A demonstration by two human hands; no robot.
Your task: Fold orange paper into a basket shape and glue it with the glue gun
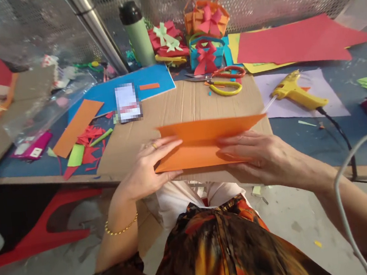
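Patterned cloth is filling the bottom of the view. On the left, a clear bag is lying over the worktop, with an orange strip and red and green scraps lying nearer its front edge. A steel bottle is leaning behind a blurred-out object. The left hand is gripping the left end of the orange paper, its fingers closing around it, one lying over the upper face and another running along the near edge. A green bottle is standing beyond. The orange paper is spanning both hands above the cardboard, showing a lengthwise crease between the two sets of fingers. Paper baskets are sitting behind scissors. The right hand is holding the right part, its slightly blurred fingers spreading over the face while others are passing below the near edge. Farther right, a yellow glue gun is resting on lilac paper, red paper is lying behind it, and a pale cable is curving down.
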